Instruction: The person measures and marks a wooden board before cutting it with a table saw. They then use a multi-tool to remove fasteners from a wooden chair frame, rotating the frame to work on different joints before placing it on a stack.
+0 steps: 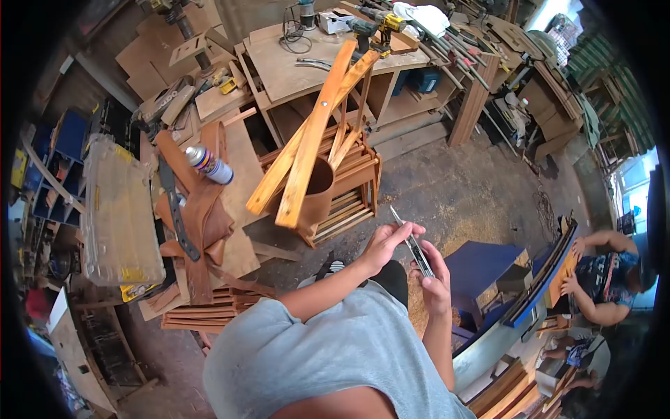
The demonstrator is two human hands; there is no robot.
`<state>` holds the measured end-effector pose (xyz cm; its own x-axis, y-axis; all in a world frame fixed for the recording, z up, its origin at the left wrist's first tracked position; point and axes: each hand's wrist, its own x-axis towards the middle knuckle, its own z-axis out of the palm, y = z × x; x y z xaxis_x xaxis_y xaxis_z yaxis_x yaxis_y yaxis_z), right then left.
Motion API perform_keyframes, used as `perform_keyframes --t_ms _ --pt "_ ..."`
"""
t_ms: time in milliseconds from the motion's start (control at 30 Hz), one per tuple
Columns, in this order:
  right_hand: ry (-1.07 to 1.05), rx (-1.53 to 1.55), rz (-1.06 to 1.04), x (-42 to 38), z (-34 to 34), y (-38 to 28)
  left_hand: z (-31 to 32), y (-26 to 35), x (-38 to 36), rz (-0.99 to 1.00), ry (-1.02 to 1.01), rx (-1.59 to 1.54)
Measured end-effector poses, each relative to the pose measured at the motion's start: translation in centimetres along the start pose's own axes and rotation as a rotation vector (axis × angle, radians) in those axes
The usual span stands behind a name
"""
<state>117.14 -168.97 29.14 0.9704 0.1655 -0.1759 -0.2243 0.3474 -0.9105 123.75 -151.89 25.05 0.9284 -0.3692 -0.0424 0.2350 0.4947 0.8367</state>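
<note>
In front of my body, both hands hold a slim metal utility knife (419,255) whose pointed tip slants up and to the left. My left hand (384,246) pinches it near the blade end. Lower down, my right hand (437,278) has its fingers and thumb closed on the handle. Just beyond my hands stands a crossed wooden frame (307,157), joined by a bolt, with a brown sling (320,188) hanging at it. Behind and below that are stacked slatted wooden pieces (356,174).
Left, a bench carries a spray can (209,165), brown leather-like pieces (209,216), a long dark tool (178,216) and a clear plastic case (118,209). Drills (387,28) lie on the back table (279,52). At right, another person (607,276) works at a blue-edged machine (530,286).
</note>
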Motion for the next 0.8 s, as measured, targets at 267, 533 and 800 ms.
perform_keyframes --t_ms 267,533,800 --pt "-0.05 0.175 0.009 19.5 -11.4 -4.2 0.5 -2.3 16.5 0.054 0.133 0.004" --pt "-0.297 0.117 0.305 36.7 -17.1 -10.8 4.9 -3.1 28.7 0.171 0.653 -0.106" --pt "-0.443 0.294 0.321 47.7 -10.7 -13.2 3.9 1.2 37.8 0.598 0.947 0.019"
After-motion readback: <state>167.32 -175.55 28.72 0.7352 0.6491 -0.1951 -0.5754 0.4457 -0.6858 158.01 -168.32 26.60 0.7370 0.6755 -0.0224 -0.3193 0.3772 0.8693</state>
